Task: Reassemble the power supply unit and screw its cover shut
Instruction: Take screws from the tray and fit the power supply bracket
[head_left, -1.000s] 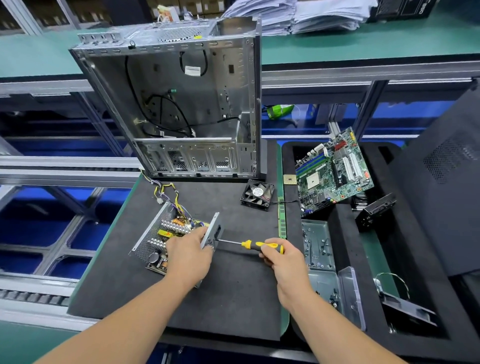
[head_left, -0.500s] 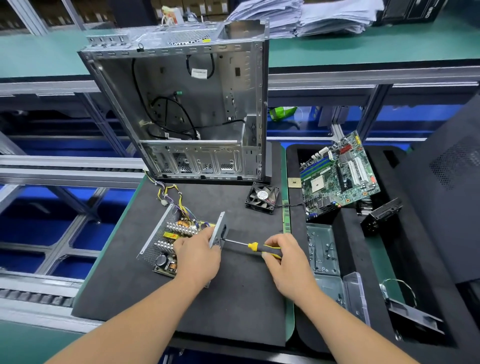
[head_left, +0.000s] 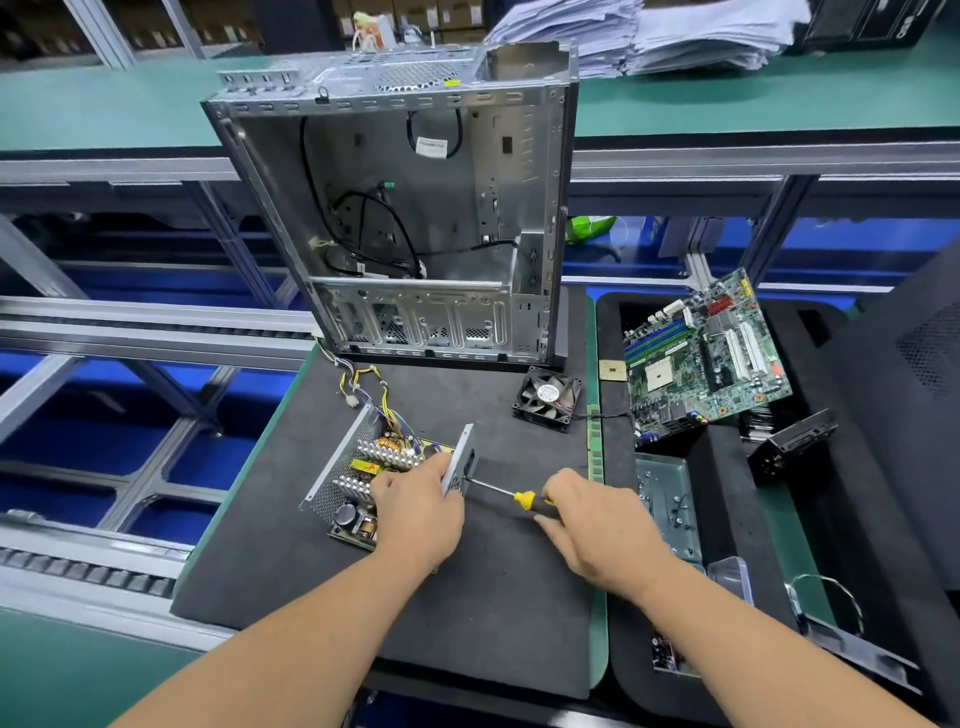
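The open power supply unit (head_left: 358, 470) lies on the black foam mat (head_left: 467, 597), its circuit board, heat sinks and coil exposed and its coloured wires trailing toward the case. My left hand (head_left: 418, 512) grips the unit at its upright right end plate (head_left: 462, 457). My right hand (head_left: 597, 525) holds the yellow-and-black handle of a screwdriver (head_left: 511, 493). The screwdriver lies nearly level, and its tip meets the outer face of the end plate. No separate cover is visible.
An empty metal computer case (head_left: 415, 218) stands upright behind the mat. A black fan (head_left: 546, 397) lies to its front right, a memory stick (head_left: 595, 441) beside it. The black tray (head_left: 727, 467) at right carries a motherboard (head_left: 701, 364), metal plates and a clear part.
The view has shifted slightly, so everything sits a little more to the right. My hands keep the same hold, and my right hand has slid a bit further over the screwdriver handle.
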